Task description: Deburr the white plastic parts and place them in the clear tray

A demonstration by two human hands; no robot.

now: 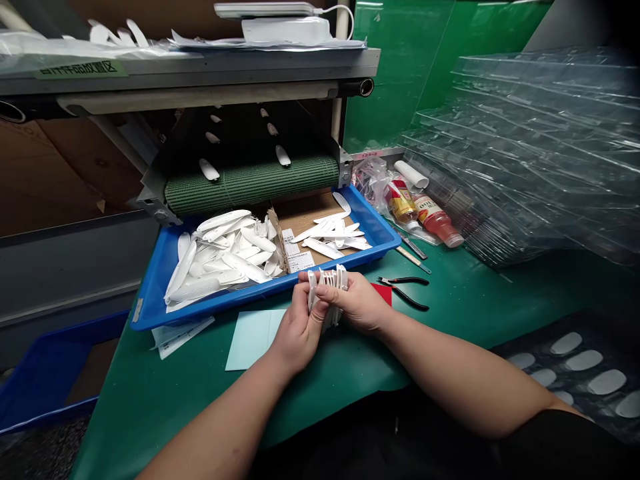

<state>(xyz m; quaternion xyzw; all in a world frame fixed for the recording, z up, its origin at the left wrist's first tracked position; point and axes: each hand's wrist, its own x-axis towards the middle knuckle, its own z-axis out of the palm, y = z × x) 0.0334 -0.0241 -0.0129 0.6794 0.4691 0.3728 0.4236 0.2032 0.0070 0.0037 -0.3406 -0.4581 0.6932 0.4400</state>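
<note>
My left hand (299,330) and my right hand (353,303) together grip a row of white curved plastic pieces (326,293), stacked on edge. Their lower ends are partly hidden behind my fingers. Just behind my hands lies a blue plastic tray (210,311), its front rim close to my fingertips. It holds a heap of white oval plastic pieces (225,250) on the left and a smaller scatter of them (325,233) on brown cardboard to the right. Black-handled pliers (403,292) lie to the right of my right hand on the green work mat (150,393).
A green mesh conveyor belt (250,183) carries white pieces down towards the tray. Stacked clear plastic trays (520,153) rise at the right, and a black tray with oval pieces (575,373) sits lower right. Two drink bottles (433,220) lie behind the pliers; a blue crate (50,373) stands lower left.
</note>
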